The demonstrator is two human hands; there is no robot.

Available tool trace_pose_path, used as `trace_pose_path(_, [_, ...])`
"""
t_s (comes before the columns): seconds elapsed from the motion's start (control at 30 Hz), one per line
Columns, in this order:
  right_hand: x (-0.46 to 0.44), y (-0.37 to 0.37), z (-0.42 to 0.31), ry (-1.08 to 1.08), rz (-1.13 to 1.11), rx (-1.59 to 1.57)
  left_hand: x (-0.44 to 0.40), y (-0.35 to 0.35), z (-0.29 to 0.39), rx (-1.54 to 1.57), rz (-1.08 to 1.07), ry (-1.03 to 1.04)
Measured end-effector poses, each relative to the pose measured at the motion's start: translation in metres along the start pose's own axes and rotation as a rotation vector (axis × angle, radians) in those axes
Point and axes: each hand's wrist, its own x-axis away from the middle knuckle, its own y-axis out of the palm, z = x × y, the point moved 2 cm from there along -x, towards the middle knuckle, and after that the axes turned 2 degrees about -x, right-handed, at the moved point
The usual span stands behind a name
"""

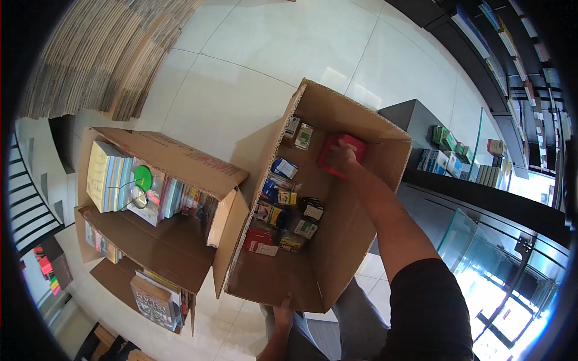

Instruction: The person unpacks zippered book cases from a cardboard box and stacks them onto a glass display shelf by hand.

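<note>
A large open cardboard box (355, 253) stands in front of me, with several small packs inside along its left half. My right hand (343, 156) reaches down into the far end of it, fingers closed on a red box (356, 144) near the far wall. At the box's near rim, my left hand (284, 316) grips the cardboard edge, its thumb showing over the top. Between the hands lie a red-and-white pack (261, 242), a blue-and-white pack (284, 168) and a green-and-white pack (304, 136).
To the left, another cardboard carton (174, 147) holds upright books (123, 180) and a round green item (143, 178). Flattened cardboard (102, 60) is stacked at the upper left. A dark counter (445, 186) with small boxes and glass panels stands on the right, shelves (481, 36) beyond.
</note>
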Motion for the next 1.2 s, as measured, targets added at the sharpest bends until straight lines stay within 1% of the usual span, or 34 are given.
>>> trace_pose_path(0.03, [0.001,-0.003,-0.001,-0.006,0.018,0.012,0.001,0.001,0.0,0.014,0.02,-0.004])
trace_pose_path(0.1, [0.013,-0.02,-0.003,0.069,-0.014,-0.019,-0.002,-0.003,-0.004,0.022,-0.01,0.017])
trace_pose_path(0.17, [0.019,-0.027,-0.004,0.075,-0.02,-0.013,-0.004,-0.005,-0.006,0.015,-0.026,0.02])
trace_pose_path(0.23, [0.011,-0.012,-0.004,0.012,-0.002,0.029,-0.003,-0.006,-0.005,-0.008,-0.027,0.001])
trace_pose_path(0.33, [0.001,0.001,-0.009,0.062,-0.042,-0.031,-0.001,-0.006,-0.004,-0.052,0.0,-0.045])
trace_pose_path(0.43, [0.011,-0.004,-0.009,0.025,-0.05,-0.032,0.002,0.001,0.0,0.036,0.003,-0.004])
trace_pose_path(0.53, [0.012,0.004,-0.008,-0.038,0.063,-0.019,0.001,0.003,0.001,0.037,-0.002,-0.017])
trace_pose_path(0.6, [0.002,0.014,-0.009,-0.026,-0.01,0.122,-0.007,-0.006,-0.015,0.022,-0.006,0.024])
trace_pose_path(0.67, [0.002,0.008,-0.009,-0.001,-0.155,0.196,-0.015,-0.018,-0.031,0.0,-0.02,0.058])
trace_pose_path(0.7, [0.008,-0.008,-0.011,0.017,-0.262,0.201,-0.019,-0.022,-0.036,-0.013,-0.03,0.073])
trace_pose_path(0.77, [0.025,-0.029,-0.014,0.027,-0.296,0.136,-0.014,-0.02,-0.032,-0.039,-0.016,0.093])
trace_pose_path(0.83, [0.053,-0.043,-0.02,0.024,-0.15,0.001,-0.005,-0.006,-0.014,-0.059,0.015,0.107])
trace_pose_path(0.9, [0.083,-0.055,-0.03,-0.044,0.036,-0.103,0.004,0.002,-0.008,0.093,0.003,-0.004])
trace_pose_path(0.93, [0.105,-0.066,-0.036,-0.08,0.075,-0.134,0.008,0.006,-0.004,0.172,-0.004,-0.051])
trace_pose_path(0.97, [0.129,-0.08,-0.043,-0.122,0.116,-0.164,0.014,0.008,-0.002,0.092,-0.016,-0.093])
trace_pose_path(1.03, [0.158,-0.096,-0.062,-0.116,0.104,-0.327,0.028,0.004,-0.008,-0.105,0.003,-0.206])
trace_pose_path(1.1, [0.2,-0.111,-0.083,-0.066,0.248,-0.702,0.041,-0.002,-0.02,-0.362,0.077,-0.389])
trace_pose_path(1.17, [0.229,-0.106,-0.107,-0.066,0.389,-1.138,0.063,0.0,-0.017,-0.514,0.144,-0.379])
trace_pose_path(1.2, [0.247,-0.1,-0.12,-0.062,0.447,-1.357,0.08,0.003,-0.013,-0.523,0.151,-0.261])
